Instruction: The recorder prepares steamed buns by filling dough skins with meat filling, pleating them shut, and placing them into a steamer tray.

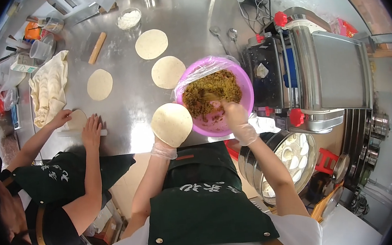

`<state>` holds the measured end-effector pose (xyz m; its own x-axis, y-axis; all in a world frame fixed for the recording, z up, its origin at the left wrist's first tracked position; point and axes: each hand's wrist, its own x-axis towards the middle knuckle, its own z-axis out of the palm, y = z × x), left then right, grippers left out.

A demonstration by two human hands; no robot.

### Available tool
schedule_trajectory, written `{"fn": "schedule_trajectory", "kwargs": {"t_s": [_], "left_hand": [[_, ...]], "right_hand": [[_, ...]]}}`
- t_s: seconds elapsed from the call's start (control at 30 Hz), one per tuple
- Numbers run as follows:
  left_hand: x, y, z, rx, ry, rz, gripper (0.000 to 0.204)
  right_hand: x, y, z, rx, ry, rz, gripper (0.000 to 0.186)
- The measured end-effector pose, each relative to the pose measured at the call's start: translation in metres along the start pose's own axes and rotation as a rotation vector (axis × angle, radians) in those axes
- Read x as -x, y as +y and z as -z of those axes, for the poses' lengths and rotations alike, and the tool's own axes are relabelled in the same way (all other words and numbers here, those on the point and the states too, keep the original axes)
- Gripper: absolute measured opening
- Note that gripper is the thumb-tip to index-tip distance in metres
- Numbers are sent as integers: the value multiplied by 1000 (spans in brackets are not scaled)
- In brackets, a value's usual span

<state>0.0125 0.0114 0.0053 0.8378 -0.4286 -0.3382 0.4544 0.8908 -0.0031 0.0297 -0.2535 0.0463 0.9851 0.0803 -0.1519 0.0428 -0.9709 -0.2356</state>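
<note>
Tbl (128, 105): s/s, dull sheen; clock dirs. from bowl. Machine (342, 68), metal, red knobs, boxing in 3 o'clock. Co-worker (64, 177), dk green apron, 8 o'clock. Steamer (249, 164), round, metal, white pcs inside, 5 o'clock. Bowl (248, 86), pink, w/ crumbly yellow-brown filling (223, 82); clear film (205, 69), wrinkled, across 11 o'clock rim, partly in way. Cloth (50, 89), cream, rumpled, 9 o'clock. My R hand (236, 116), gloved, blurred, at filling; can't tell finger opening or grip. My L hand (164, 145), gloved, 8 o'clock, supports flat dough round (171, 125); fingers hidden beneath, spread unknown. Loose rounds (151, 44), 3 pcs, 9–10:30. Rolling pin (97, 48), wood, 10 o'clock.
</note>
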Motion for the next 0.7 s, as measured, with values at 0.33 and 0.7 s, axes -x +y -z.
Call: {"fn": "schedule_trajectory", "kwargs": {"t_s": [0.33, 0.7], "left_hand": [[-3, -7, -1, 33, 68, 14, 54], [-2, -3, -5, 12, 5, 4, 51]], "right_hand": [[-17, 15, -64, -532, -426, -319, 26], [-28, -22, -23, -1176, -493, -498, 28]]}}
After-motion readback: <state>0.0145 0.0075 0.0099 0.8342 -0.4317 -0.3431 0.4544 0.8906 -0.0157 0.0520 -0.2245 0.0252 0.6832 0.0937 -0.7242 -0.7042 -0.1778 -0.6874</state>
